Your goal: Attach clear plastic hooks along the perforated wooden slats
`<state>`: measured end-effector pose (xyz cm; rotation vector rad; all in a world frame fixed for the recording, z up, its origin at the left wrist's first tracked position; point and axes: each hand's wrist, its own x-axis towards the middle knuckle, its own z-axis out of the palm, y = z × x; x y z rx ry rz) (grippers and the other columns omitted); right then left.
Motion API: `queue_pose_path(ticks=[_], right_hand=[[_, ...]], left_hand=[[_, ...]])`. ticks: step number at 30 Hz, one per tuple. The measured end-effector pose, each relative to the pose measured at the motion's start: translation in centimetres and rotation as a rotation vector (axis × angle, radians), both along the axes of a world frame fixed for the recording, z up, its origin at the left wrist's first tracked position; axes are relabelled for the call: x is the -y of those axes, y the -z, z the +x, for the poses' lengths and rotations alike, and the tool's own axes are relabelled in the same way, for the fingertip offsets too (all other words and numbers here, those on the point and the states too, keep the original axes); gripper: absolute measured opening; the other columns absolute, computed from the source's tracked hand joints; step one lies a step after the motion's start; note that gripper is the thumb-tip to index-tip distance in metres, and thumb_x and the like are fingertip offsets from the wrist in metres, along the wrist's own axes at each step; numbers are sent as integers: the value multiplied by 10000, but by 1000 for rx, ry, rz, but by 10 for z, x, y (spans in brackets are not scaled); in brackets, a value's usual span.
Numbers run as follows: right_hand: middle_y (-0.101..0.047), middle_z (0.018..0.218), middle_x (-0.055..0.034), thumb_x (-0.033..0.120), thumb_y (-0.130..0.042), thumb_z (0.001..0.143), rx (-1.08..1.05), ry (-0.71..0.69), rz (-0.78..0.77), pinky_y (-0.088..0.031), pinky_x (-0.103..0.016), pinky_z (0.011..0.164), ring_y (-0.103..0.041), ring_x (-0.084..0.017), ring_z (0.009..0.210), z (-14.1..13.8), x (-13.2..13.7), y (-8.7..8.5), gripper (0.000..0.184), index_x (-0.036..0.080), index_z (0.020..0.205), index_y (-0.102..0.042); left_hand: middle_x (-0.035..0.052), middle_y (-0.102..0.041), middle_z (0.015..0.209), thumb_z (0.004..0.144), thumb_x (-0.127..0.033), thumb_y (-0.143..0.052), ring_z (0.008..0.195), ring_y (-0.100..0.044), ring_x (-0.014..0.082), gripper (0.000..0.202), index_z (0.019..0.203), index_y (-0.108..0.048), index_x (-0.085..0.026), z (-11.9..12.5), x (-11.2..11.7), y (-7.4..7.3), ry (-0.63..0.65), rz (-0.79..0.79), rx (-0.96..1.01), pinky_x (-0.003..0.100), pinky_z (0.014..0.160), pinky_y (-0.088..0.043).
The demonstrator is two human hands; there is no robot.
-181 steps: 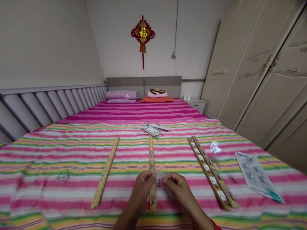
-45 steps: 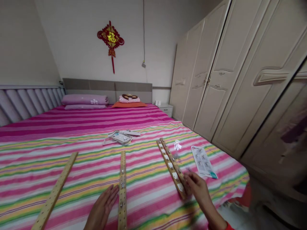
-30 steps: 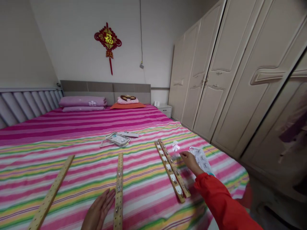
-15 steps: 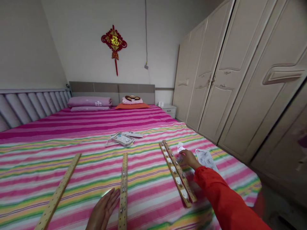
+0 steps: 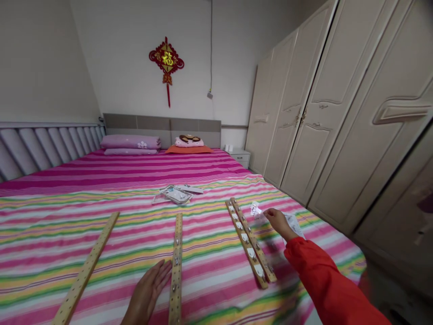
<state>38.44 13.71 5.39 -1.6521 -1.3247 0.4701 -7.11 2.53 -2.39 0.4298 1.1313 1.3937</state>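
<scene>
My left hand [image 5: 150,289] lies flat with its fingers stretched out, close against the left side of a perforated wooden strip [image 5: 175,280] that carries several small metal fittings. On the right, my right hand [image 5: 278,222] has thumb and fingers pinched together beside a small shiny clear packet [image 5: 256,209]. What the pinch holds, if anything, is too small to make out. Left of this hand, two wooden strips lie side by side, one with white-plated hooks [image 5: 251,253] and one with metal fittings [image 5: 257,246]. A clear plastic bag [image 5: 293,222] is partly hidden behind my right hand.
Another perforated wooden strip [image 5: 86,268] lies at the left on the striped sheet [image 5: 209,253]. Clear packages [image 5: 176,194] rest farther up the bed. Folded bedding [image 5: 131,142] lies by the headboard, and wardrobes [image 5: 321,117] stand along the right.
My right hand has moved right, away from the two paired strips, and now covers more of the plastic bag. My left hand stays beside its strip. The view has shifted slightly.
</scene>
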Motion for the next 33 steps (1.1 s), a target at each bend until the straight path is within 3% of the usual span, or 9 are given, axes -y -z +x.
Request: queue_pose_path(ticks=[10, 13, 16, 19, 22, 27, 33], right_hand=[[-709, 799, -82, 349, -624, 687, -521, -160, -46, -537, -325, 723, -668, -227, 845, -31, 38, -22, 143, 207, 668, -621], [-710, 824, -74, 297, -646, 686, -697, -230, -112, -543, -291, 712, -666, -223, 879, -53, 50, -23, 82, 217, 684, -629], [-702, 781, -50, 252, -661, 673, -819, -270, -170, -541, -266, 658, -668, -200, 804, -78, 62, -21, 54, 215, 682, -623], [-687, 713, -29, 233, -676, 663, -856, -289, -206, -526, -249, 608, -657, -169, 696, -105, 71, -16, 64, 202, 666, -620], [-663, 647, -6, 217, -689, 640, -892, -293, -240, -490, -226, 553, -629, -140, 614, -129, 76, -12, 75, 189, 660, -623], [-640, 591, 12, 235, -703, 597, -900, -293, -284, -435, -220, 521, -600, -131, 577, -156, 81, -8, 112, 179, 629, -611], [-579, 492, 39, 244, -667, 585, -868, -296, -302, -349, -210, 483, -529, -105, 491, -175, 82, -2, 129, 177, 547, -563]], left_hand=[[222, -659, 1128, 829, -83, -533, 1047, -642, 269, 272, 1098, -571, -70, 0, 6, -1, -19, 51, 25, 435, 1008, -448], [178, -692, 1046, 816, -91, -539, 960, -677, 238, 200, 1003, -608, -94, -3, 8, -12, -84, 4, -35, 413, 940, -492], [99, -710, 950, 751, -148, -628, 889, -672, 209, 182, 932, -648, -136, 6, 10, -39, -111, 19, -258, 340, 840, -520], [66, -700, 830, 693, -285, -692, 797, -646, 210, 211, 856, -678, -151, 32, 10, -69, 70, 257, -560, 301, 714, -515], [51, -672, 754, 679, -305, -671, 732, -616, 194, 190, 799, -683, -158, 69, 7, -87, 203, 437, -736, 307, 689, -496], [44, -643, 842, 665, -165, -612, 814, -581, 186, 179, 834, -666, -190, 113, -1, -89, 194, 652, -1153, 313, 743, -453], [29, -618, 749, 683, -123, -572, 791, -549, 194, 82, 690, -609, -196, 122, 1, -89, 123, 587, -1481, 321, 756, -369]])
